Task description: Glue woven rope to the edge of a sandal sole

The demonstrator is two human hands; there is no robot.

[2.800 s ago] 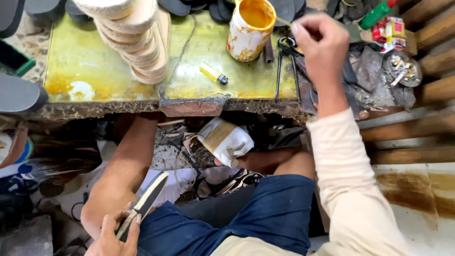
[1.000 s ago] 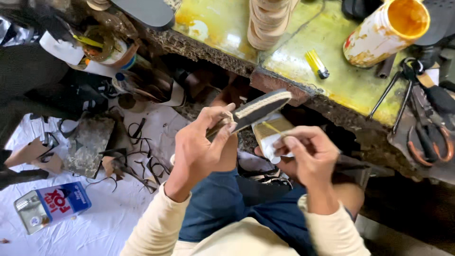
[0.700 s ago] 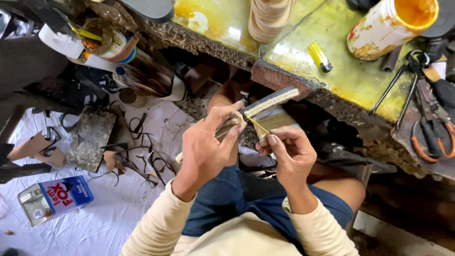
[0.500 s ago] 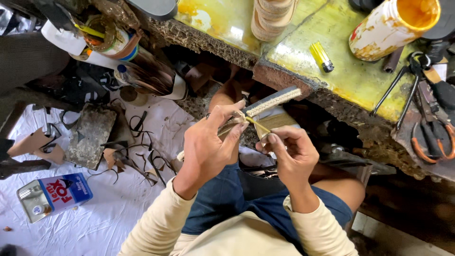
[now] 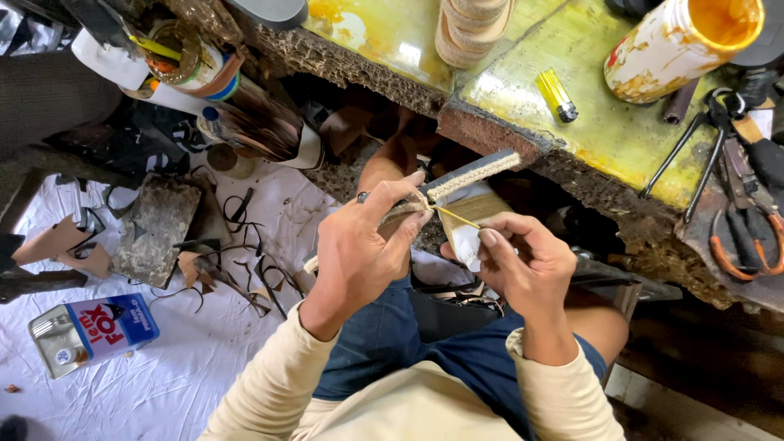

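My left hand (image 5: 359, 249) grips a flat shoe sole (image 5: 471, 173) with a pale textured edge, held out over my lap, tip pointing right and up. My right hand (image 5: 523, 261) pinches a thin yellow-tipped stick or brush (image 5: 456, 216), its end touching the sole near my left thumb. A crumpled paper-wrapped bundle (image 5: 469, 233) lies just behind the right hand's fingers. Both arms are in cream sleeves, and my legs are in blue shorts.
A low glue-stained worktable (image 5: 621, 135) holds a yellow-smeared can (image 5: 682, 45), a yellow lighter (image 5: 557, 94), stacked soles (image 5: 475, 28), and pliers and scissors (image 5: 735, 196). On the white floor sheet lie a rectangular tin (image 5: 94, 331), a stone block (image 5: 155, 229), leather scraps and tape rolls (image 5: 184, 57).
My right hand came off the worktable down to my lap. My left hand raised the sole from beside my knee, and the stick's tip now meets the sole's edge.
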